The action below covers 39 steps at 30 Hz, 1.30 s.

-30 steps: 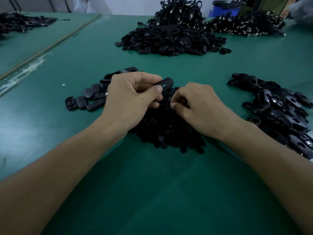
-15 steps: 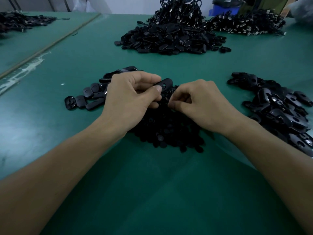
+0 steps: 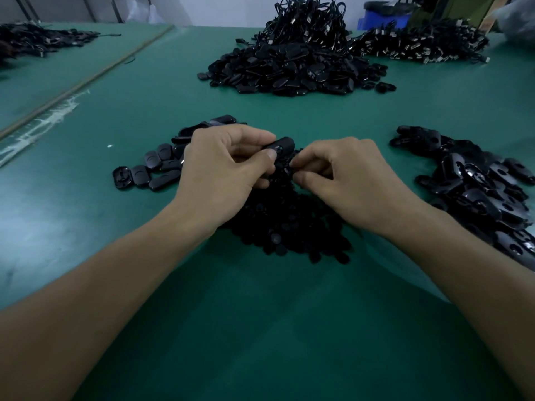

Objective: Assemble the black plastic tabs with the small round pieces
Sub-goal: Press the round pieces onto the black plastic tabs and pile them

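Green table (image 3: 260,328): left hand (image 3: 223,172) still grips a tab (image 3: 282,144), right hand (image 3: 347,175), nearer now, perhaps pinching a round piece (image 3: 290,169).

Green table (image 3: 260,328), blue bin (image 3: 385,20)

The counter (image 3: 260,328) is a flat dark green, with a whitish smeared streak (image 3: 43,123) along its left side beside a tan strip (image 3: 86,82) and one white speck (image 3: 109,146). The tab (image 3: 283,143) in the left hand (image 3: 223,172) is glossy black. The small round piece (image 3: 288,169) pinched by the right hand (image 3: 347,180) is black too, hard to tell from the matte black pile of round pieces (image 3: 289,227) behind it. The row of tabs (image 3: 150,172) at left and the right heap (image 3: 477,186) are black with pale glints. The far heap (image 3: 289,68) is black; the cords (image 3: 419,44) beyond carry silvery ends. The far-left pile (image 3: 37,41) is black as well. A bin (image 3: 385,18) at the back is blue.
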### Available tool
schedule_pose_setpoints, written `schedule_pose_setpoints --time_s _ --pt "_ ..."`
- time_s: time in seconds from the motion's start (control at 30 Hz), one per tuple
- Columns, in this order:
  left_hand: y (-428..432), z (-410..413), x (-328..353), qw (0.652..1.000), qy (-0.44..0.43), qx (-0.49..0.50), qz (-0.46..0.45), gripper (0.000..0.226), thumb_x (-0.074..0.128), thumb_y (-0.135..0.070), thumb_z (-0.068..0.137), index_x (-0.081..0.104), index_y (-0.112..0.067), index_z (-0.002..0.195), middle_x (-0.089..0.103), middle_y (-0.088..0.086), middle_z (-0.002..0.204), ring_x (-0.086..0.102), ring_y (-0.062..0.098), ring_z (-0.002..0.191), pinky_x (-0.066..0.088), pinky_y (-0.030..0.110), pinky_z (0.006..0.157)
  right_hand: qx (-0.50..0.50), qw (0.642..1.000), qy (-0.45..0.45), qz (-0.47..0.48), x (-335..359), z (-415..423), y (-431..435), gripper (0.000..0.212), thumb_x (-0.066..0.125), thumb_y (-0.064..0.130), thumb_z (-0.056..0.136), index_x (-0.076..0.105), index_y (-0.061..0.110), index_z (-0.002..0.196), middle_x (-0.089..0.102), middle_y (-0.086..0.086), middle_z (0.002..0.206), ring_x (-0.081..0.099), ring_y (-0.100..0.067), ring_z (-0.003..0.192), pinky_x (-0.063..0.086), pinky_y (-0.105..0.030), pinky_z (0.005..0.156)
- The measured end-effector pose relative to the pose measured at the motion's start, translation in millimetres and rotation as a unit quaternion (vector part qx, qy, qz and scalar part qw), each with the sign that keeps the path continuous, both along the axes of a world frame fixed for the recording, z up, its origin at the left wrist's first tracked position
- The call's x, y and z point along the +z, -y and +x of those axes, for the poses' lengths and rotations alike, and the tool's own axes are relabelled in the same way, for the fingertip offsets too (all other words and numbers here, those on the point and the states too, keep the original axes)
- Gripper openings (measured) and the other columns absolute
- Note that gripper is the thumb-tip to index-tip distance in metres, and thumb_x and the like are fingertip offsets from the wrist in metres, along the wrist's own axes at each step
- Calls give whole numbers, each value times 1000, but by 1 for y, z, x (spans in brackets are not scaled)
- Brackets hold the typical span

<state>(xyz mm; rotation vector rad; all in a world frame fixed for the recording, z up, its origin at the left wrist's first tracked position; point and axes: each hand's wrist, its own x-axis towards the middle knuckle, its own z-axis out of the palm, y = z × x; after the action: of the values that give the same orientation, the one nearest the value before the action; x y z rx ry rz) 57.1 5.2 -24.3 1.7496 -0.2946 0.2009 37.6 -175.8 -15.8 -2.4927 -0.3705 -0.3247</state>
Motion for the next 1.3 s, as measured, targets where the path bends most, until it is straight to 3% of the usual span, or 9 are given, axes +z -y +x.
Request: schedule_pose_setpoints --time_s 0.07,0.2,0.3,0.5,0.7,0.87,1.13,1.3 --pt "0 0 0 1000 0 -1 3 17 73 -4 89 74 -20 94 76 -1 77 75 14 73 60 26 65 -2 999 9 -32 1 0 -1 14 66 20 94 77 22 103 59 20 76 60 -2 78 39 -1 69" --pt "-1 0 0 1000 2 -1 8 17 73 -4 89 74 -20 94 76 -2 77 75 14 74 60 26 65 6 997 7 -71 2 -1 -1 13 63 23 96 76 23 99 59 17 80 61 -10 85 40 -11 70" --pt "0 0 0 1000 2 -1 4 16 73 -4 89 75 -18 96 76 0 78 75 14 73 60 26 65 -2 997 25 -67 1 0 0 12 60 24 97 72 25 96 61 8 88 58 -12 84 46 -27 76" --pt "0 1 -1 1000 7 2 7 17 73 -5 89 75 -20 94 76 -3 75 75 15 72 62 29 68 -9 999 23 34 3 -4 1 6 63 21 96 66 24 92 66 13 78 61 -1 77 45 -11 71" --pt "0 2 -3 1000 11 -2 10 19 73 -4 89 74 -22 92 76 -2 75 76 16 72 62 30 69 -9 995 45 83 4 -6 -1 11 71 15 87 66 25 87 66 13 74 62 1 75 44 -6 67" --pt "0 2 -2 1000 14 0 10 18 72 -4 88 74 -21 92 75 -1 72 75 17 72 62 31 68 -10 986 19 167 4 -3 1 18 75 10 82 72 28 81 70 8 70 61 -1 63 47 -15 65" --pt "-1 0 0 1000 13 -14 2 19 73 -4 88 74 -23 91 76 -2 74 75 17 71 62 30 68 -4 976 6 219 6 -4 1 24 67 14 93 75 31 107 69 11 75 58 1 66 45 -18 66" --pt "1 -3 3 999 35 -24 6 22 74 -3 87 74 -26 88 76 -6 74 75 15 70 61 25 65 -14 978 16 206 10 -6 -2 16 72 13 89 69 28 91 70 8 80 67 -7 76 54 -26 75"
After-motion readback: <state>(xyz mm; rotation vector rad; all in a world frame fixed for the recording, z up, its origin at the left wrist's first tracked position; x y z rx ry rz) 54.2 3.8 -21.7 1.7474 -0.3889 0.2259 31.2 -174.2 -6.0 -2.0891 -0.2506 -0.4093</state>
